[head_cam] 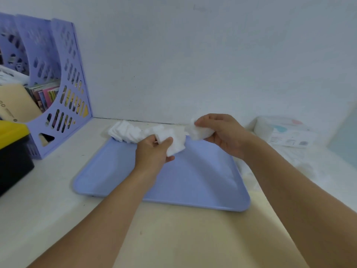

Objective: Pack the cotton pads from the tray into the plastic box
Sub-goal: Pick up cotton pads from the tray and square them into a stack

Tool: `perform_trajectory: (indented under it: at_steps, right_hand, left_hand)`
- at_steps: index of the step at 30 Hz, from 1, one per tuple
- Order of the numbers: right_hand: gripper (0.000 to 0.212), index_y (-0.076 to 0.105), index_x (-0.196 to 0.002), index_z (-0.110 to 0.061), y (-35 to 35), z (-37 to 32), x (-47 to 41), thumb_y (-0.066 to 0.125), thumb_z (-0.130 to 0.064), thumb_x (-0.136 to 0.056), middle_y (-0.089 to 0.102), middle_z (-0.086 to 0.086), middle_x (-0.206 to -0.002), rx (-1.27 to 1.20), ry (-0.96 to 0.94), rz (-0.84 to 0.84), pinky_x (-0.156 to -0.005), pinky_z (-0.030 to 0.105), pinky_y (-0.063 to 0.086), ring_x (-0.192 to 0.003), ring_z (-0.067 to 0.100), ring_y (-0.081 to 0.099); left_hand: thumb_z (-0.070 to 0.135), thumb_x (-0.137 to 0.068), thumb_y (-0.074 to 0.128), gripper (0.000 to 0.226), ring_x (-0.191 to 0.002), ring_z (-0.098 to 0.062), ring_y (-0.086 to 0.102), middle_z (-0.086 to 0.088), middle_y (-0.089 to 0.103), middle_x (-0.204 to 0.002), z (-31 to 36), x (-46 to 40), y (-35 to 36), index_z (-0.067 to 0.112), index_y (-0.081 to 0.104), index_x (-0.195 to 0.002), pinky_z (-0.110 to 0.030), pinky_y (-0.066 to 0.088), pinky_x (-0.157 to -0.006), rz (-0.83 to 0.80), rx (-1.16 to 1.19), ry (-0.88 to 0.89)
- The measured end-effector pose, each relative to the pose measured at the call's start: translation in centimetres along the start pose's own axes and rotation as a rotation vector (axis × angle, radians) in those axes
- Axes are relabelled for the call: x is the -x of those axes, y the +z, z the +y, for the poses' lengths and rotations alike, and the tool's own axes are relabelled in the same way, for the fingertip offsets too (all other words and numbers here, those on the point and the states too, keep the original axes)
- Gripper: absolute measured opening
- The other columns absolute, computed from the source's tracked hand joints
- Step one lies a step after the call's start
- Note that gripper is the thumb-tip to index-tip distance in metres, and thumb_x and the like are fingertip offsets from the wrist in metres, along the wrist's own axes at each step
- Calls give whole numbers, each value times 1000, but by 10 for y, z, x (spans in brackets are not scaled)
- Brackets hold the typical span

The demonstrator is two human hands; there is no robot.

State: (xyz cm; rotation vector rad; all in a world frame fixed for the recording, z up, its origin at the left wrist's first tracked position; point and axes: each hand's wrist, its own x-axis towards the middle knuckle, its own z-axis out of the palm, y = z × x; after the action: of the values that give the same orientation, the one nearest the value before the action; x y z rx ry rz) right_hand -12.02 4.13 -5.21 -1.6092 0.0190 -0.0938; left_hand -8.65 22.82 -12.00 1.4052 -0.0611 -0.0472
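Observation:
A blue tray (193,182) lies on the white table in front of me. White square cotton pads (125,130) are heaped along its far edge, near the wall. My left hand (152,153) pinches a few pads (174,145) between thumb and fingers above the tray's far part. My right hand (224,132) grips a bunch of pads (199,131) a little higher, over the tray's far right corner. A clear plastic box (280,130) with a printed label sits at the far right by the wall; I cannot tell whether it is open.
A purple perforated file holder (63,89) with books and papers stands at the far left against the wall. A black and yellow box (13,151) is at the left edge. A pale panel (345,136) leans at the far right.

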Motion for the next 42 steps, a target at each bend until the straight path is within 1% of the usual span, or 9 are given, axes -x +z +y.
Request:
perform_trajectory:
  at_steps: [3,7,13,20,23,27,32,36,42]
  right_hand:
    - [27,69,-90,-5,4,-1,27,72,-30,-81,69,5,-86,-263,-49,-55,-75,25,59,-81,15,67]
    - [18,66,-105,-6,4,14,47,70,-3,-88,71,9,-99,-222,-97,-19,-74,27,60,-88,20,70]
    - [42,63,-123,-8,-1,26,53,76,0,-84,65,18,-126,-169,-86,94,-75,31,59,-97,25,72]
    - [43,63,-124,-3,9,30,55,73,-3,-83,69,17,-121,-432,-14,43,-76,33,62,-97,26,72]
    - [35,65,-118,-5,12,36,53,74,0,-85,68,17,-120,-323,-36,75,-73,35,61,-96,27,72]
    - [32,68,-110,-8,9,42,50,81,-4,-81,70,12,-116,-41,-113,116,-84,46,62,-102,32,71]
    - [32,74,-105,-17,6,41,51,87,-11,-77,74,-2,-101,270,-221,170,-74,34,62,-92,19,68]
    - [45,72,-110,-17,5,42,50,92,-15,-71,73,-1,-100,276,-206,233,-72,30,62,-83,12,71]
    - [31,76,-95,-15,6,43,49,92,-12,-69,78,-3,-91,222,-217,264,-80,35,62,-90,14,74]
  left_hand:
    - [15,-94,68,16,-98,-25,73,-10,75,-109,5,21,14,10,72,-109,-26,59,-65,-195,59,-91]
    - [20,-100,60,20,-94,-25,75,-10,77,-106,7,40,23,10,71,-113,-27,60,-70,-357,141,-170]
    - [22,-103,53,25,-97,-20,75,-9,75,-113,7,43,27,8,69,-118,-26,61,-72,-357,280,-248]
    - [15,-106,47,26,-108,-23,72,-11,74,-116,6,50,34,7,67,-122,-34,60,-89,-365,355,-215]
    - [13,-107,43,28,-108,-25,71,-14,74,-116,4,51,32,5,66,-122,-34,61,-87,-370,362,-238]
    - [11,-106,45,29,-108,-27,71,-17,73,-116,3,49,29,3,65,-126,-36,61,-85,-341,314,-243]
    - [31,-107,45,36,-101,-26,74,-15,75,-111,4,49,32,5,67,-118,-37,63,-81,-326,289,-246]
    - [33,-104,51,36,-106,-25,72,-13,75,-114,4,50,33,6,66,-122,-37,61,-86,-338,314,-215]
    - [23,-108,43,32,-106,-26,72,-15,73,-118,5,46,31,4,63,-124,-36,62,-84,-270,337,-244]
